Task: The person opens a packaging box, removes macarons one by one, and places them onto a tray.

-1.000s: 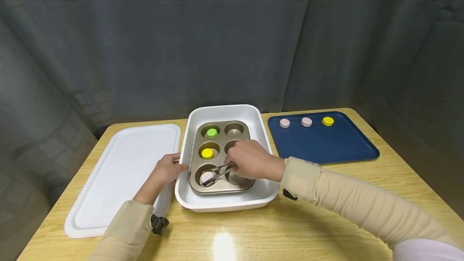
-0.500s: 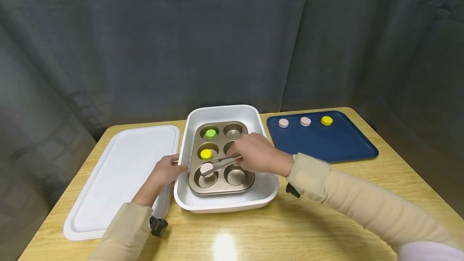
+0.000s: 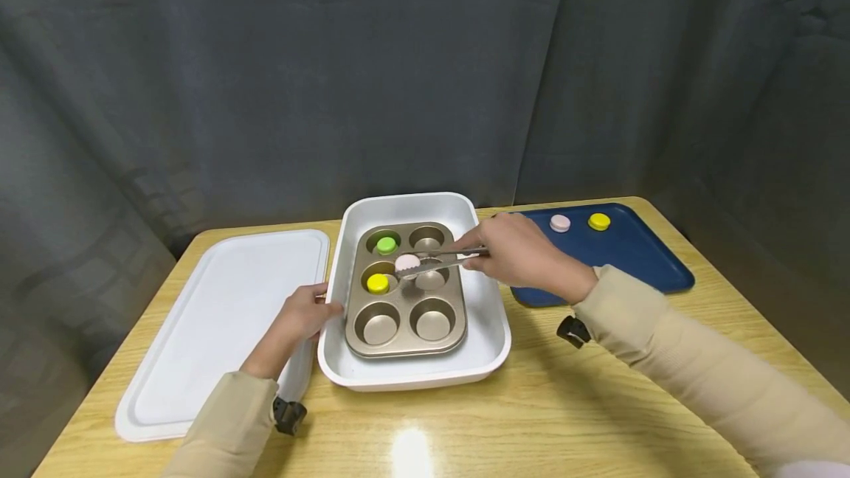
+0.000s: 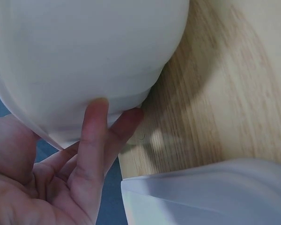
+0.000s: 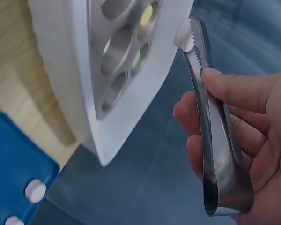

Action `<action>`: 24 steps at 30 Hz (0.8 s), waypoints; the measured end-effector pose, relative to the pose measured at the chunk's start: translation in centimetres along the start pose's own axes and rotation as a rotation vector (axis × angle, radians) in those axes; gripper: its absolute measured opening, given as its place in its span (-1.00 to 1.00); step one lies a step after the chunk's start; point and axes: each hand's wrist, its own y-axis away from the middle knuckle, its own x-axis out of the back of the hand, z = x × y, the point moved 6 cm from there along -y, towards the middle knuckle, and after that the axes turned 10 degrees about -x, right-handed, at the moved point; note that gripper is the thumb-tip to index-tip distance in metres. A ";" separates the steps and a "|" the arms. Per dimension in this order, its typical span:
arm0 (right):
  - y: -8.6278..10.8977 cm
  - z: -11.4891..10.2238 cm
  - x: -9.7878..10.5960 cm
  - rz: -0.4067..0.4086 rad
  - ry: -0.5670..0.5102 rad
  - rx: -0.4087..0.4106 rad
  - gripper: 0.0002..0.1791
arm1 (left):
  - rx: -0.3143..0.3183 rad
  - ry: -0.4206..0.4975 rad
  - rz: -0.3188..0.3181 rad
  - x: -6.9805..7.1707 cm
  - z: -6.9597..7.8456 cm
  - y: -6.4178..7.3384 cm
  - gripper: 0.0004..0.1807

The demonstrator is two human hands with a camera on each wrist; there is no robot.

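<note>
My right hand (image 3: 521, 253) grips metal serrated tongs (image 5: 215, 140) between thumb and fingers. Pinched in their tips is a pale pink macaron (image 3: 407, 265), held above the middle row of a bronze muffin tin (image 3: 405, 349). Inside the tin's left column, a green macaron (image 3: 387, 245) lies in the far cup and a yellow macaron (image 3: 378, 284) in the middle one. That tin stands in a deep white tub (image 3: 415, 382). With the thumb over the rim and fingers against the outer wall, my left hand (image 3: 302, 319) holds the tub's left side.
On the right lies a blue tray (image 3: 617, 264) bearing a pink macaron (image 3: 560, 223) and a yellow macaron (image 3: 599, 221); the right wrist view shows a second pink macaron (image 5: 35, 191) there. A white lid (image 3: 226, 330) lies left of the tub. Dark curtain (image 3: 372, 80) hangs behind the table.
The tongs have lifted the pink macaron out of the near left cup and carried it up, away and to the right. My left hand stays on the tub.
</note>
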 end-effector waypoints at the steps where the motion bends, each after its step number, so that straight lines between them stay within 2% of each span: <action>1: 0.1 0.4 0.4 0.008 -0.002 -0.013 -0.72 | 0.002 0.003 0.001 0.0 0.0 0.0 -0.46; 12: 1.1 5.2 3.6 0.063 -0.002 -0.195 -0.67 | 0.003 0.010 -0.001 0.2 0.0 0.0 -0.45; 20: 2.0 9.0 4.0 0.073 0.020 -0.305 -0.67 | 0.000 0.004 -0.007 0.2 0.0 0.0 -0.43; 24: 2.5 10.8 3.6 0.068 0.038 -0.317 -0.66 | 0.002 0.003 -0.010 0.2 0.1 0.1 -0.43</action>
